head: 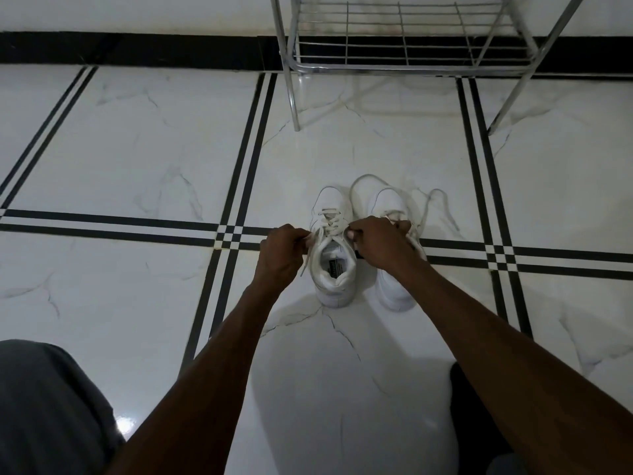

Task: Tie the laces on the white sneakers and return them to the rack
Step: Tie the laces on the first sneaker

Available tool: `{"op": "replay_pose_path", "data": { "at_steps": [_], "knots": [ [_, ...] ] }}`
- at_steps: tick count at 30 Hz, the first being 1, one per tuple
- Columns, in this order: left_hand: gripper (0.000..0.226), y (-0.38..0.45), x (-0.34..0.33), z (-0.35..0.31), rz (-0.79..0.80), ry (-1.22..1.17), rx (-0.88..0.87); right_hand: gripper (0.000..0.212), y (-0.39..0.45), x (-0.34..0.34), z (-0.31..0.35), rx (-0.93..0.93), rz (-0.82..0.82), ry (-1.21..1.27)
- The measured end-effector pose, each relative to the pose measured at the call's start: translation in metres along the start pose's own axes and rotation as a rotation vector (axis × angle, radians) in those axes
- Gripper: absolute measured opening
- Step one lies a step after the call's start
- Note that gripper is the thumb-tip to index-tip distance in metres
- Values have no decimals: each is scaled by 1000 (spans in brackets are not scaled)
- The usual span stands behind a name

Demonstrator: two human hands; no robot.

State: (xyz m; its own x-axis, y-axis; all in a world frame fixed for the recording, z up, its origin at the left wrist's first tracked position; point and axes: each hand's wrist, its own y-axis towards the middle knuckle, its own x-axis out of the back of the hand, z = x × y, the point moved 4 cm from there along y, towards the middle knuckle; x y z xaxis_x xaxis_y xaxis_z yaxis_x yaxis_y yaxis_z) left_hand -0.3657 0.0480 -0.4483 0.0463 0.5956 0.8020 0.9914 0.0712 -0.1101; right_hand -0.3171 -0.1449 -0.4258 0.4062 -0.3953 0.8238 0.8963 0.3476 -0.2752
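Two white sneakers stand side by side on the tiled floor, toes pointing away from me. Over the left sneaker (334, 265) my left hand (282, 250) pinches one lace end at the shoe's left side. My right hand (378, 240) pinches the other lace end at its right side, and it covers part of the right sneaker (394, 289). The right sneaker's laces (435, 200) lie loose and looped on the floor beyond it. The metal wire shoe rack (404, 46) stands against the wall straight ahead, its visible shelf bare.
White marble-look floor tiles (137, 149) with black double stripes surround the shoes. A black skirting band (137, 51) runs along the wall. The rack's legs (295, 108) stand just beyond the sneakers. My grey-clad knee (44, 406) is at bottom left.
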Motion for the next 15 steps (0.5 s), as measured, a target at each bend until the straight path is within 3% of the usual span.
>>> {"op": "replay_pose_path", "data": {
  "at_steps": [5,10,15],
  "knots": [
    [29,-2,5,-6,-29,191,-72,19,3,-1,-5,-55,-108,67],
    [32,-5,8,-8,-100,371,-95,19,0,16,11,62,-142,-420],
    [22,-4,17,-11,-120,492,-111,25,-4,15,12,128,-157,-518]
  ]
}}
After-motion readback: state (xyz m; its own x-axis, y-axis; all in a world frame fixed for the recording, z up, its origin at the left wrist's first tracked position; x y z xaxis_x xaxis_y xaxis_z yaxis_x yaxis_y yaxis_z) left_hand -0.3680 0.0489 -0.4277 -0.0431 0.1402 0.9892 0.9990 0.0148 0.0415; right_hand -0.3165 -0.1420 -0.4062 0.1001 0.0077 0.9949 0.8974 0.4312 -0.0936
